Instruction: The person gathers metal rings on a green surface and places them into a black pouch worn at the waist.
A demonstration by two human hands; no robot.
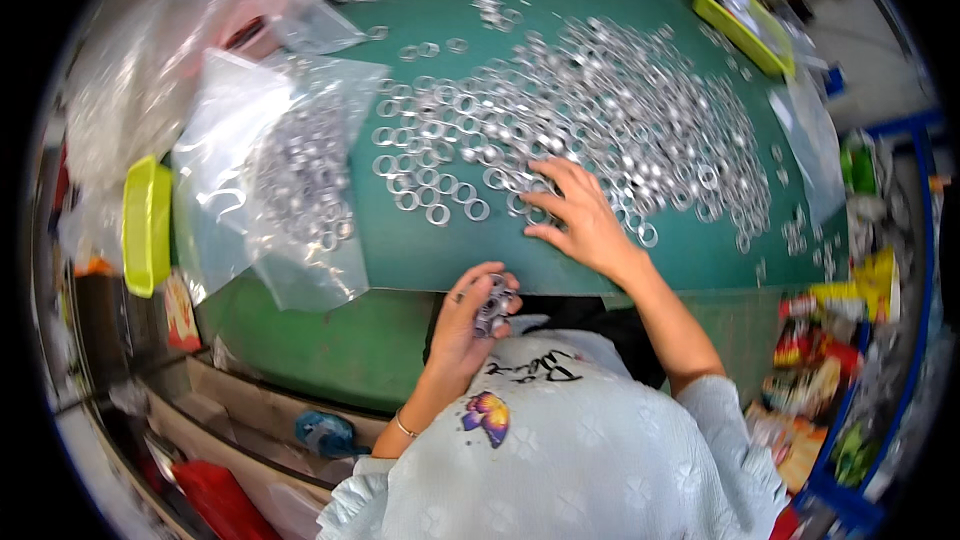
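A green table [420, 250] carries a wide spread of small silver metal rings [620, 110]. My right hand [580, 215] lies flat on the near edge of that spread, fingers apart, fingertips touching rings. My left hand [470, 315] is held just below the table's front edge, close to my chest, with its fingers curled around a stack of the silver rings [494, 305]. A clear plastic bag [290, 180] filled with more rings lies on the table to the left of both hands.
A yellow-green tray [147, 225] sits at the far left and another yellow-green tray [745, 30] at the back right. Crumpled clear plastic [140, 70] piles up at the back left. Colourful packets [820, 360] are stacked at the right. Boxes stand under the table.
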